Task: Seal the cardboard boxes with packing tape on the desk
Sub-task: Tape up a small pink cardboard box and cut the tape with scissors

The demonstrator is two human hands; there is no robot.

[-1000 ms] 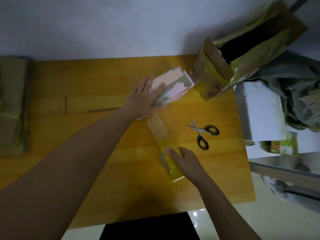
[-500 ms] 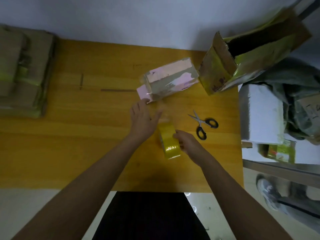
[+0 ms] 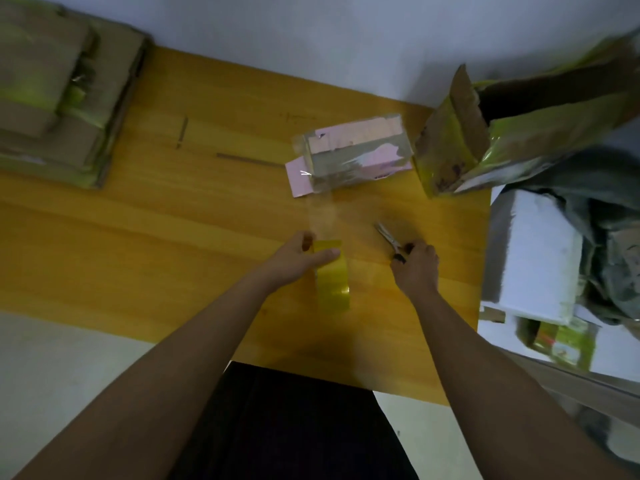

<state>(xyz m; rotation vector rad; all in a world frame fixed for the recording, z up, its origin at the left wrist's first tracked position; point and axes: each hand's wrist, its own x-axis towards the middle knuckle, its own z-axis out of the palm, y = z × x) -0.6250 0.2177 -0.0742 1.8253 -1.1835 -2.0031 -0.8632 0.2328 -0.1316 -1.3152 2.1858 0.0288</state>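
A small pink cardboard box (image 3: pixel 353 152) lies on the wooden desk (image 3: pixel 173 237), partly wrapped in clear tape. A stretched strip of tape (image 3: pixel 322 216) runs from the box down to a yellow tape roll (image 3: pixel 332 282). My left hand (image 3: pixel 301 258) grips the roll at its top, thumb across it. My right hand (image 3: pixel 415 265) grips the black handles of the scissors (image 3: pixel 389 239), whose blades point up-left toward the strip.
A large open cardboard box (image 3: pixel 519 123) with yellow tape lies at the desk's right back corner. Flattened cardboard boxes (image 3: pixel 59 91) are stacked at the left back. A white foam block (image 3: pixel 533 258) and grey cloth (image 3: pixel 595 202) sit beyond the right edge.
My right hand let go of the tape roll and took hold of the scissors. My left hand moved from the box down to the roll and now grips it.
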